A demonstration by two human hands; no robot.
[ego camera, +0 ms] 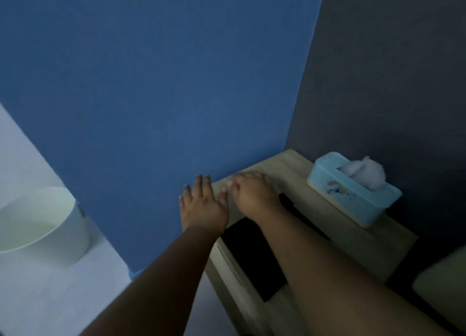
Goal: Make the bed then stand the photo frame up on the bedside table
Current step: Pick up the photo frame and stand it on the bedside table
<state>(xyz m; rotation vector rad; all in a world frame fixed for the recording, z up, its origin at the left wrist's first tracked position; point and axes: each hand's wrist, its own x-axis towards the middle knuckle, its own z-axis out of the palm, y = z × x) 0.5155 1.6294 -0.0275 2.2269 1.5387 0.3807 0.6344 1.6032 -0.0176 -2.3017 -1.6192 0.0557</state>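
Note:
A dark, flat photo frame (254, 255) lies on the wooden bedside table (353, 245), largely covered by my right forearm. My right hand (252, 197) rests past the frame's far end near the table's far left corner, with its fingers curled down. Whether it grips the frame's edge is hidden. My left hand (201, 207) is at the table's left edge against the blue wall (164, 96), palm down with the fingers spread and nothing in it. The bed is out of view apart from a pale corner of bedding (443, 287) at the right.
A light blue tissue box (353, 194) with a tissue sticking out stands at the back right of the table. A white round bin (42, 227) sits on the floor to the left. A dark grey wall (390, 83) is behind the table.

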